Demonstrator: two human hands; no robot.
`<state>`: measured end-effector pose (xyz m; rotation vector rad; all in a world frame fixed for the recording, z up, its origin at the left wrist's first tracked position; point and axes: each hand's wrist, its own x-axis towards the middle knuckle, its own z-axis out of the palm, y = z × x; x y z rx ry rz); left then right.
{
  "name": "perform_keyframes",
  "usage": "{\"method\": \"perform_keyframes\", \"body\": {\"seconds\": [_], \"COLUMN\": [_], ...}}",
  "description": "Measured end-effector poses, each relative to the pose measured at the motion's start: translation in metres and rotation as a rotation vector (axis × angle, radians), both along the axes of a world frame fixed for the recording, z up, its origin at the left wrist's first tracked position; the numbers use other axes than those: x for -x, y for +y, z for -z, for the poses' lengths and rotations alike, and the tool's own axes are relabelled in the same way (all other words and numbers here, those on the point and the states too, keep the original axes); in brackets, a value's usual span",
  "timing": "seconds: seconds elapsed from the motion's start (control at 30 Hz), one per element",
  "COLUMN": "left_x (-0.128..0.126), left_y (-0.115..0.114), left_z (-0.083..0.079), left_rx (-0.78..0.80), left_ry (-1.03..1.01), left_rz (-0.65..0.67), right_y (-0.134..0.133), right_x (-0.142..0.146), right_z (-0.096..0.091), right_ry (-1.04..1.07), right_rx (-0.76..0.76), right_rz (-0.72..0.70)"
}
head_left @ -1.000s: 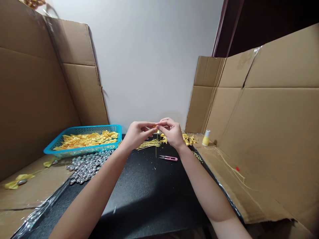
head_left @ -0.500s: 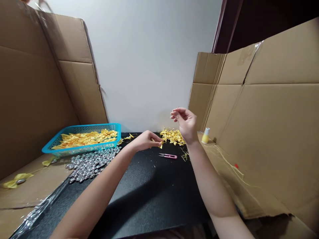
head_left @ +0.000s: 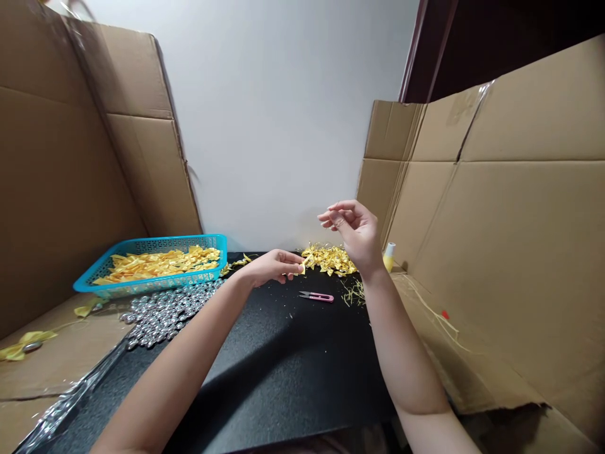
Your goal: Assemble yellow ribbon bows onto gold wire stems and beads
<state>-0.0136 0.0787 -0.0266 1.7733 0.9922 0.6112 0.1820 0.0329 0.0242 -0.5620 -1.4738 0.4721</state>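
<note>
My left hand is closed, pinching a small yellow ribbon bow between thumb and fingertips over the black table. Raised above and to the right, my right hand has its thumb and forefinger pressed together. A thin tip seems to show at those fingers, too fine to name. Below the hands lies a pair of pink thread snips. A pile of yellow bows sits behind them against the wall.
On the left stands a blue basket of yellow ribbon pieces, with silver oval beads spread before it. Thread scraps lie by my right forearm. A small yellow bottle stands behind it. Cardboard walls rise on both sides.
My right hand has shifted slightly right and up. My left hand has moved a little left with the bow, which has turned between the fingers.
</note>
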Motion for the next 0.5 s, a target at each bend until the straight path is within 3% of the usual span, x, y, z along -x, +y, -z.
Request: {"method": "perform_keyframes", "body": {"seconds": [0.1,0.3,0.37,0.5], "left_x": [0.003,0.014,0.036,0.103], "left_y": [0.008,0.034,0.042,0.044], "left_z": [0.009,0.027,0.026,0.025], "left_rx": [-0.011,-0.139,-0.171,-0.202], "left_ry": [0.068,0.556,0.628,0.785], "left_rz": [0.011,-0.106,-0.198,-0.389], "right_y": [0.010,0.037,0.043,0.046], "right_x": [0.000,0.007,0.009,0.010], "right_z": [0.006,0.027,0.033,0.036], "right_ry": [-0.025,-0.203,-0.212,-0.191], "right_rx": [0.028,0.303,0.347,0.360], "right_rz": [-0.045,-0.105,-0.093,-0.032]}}
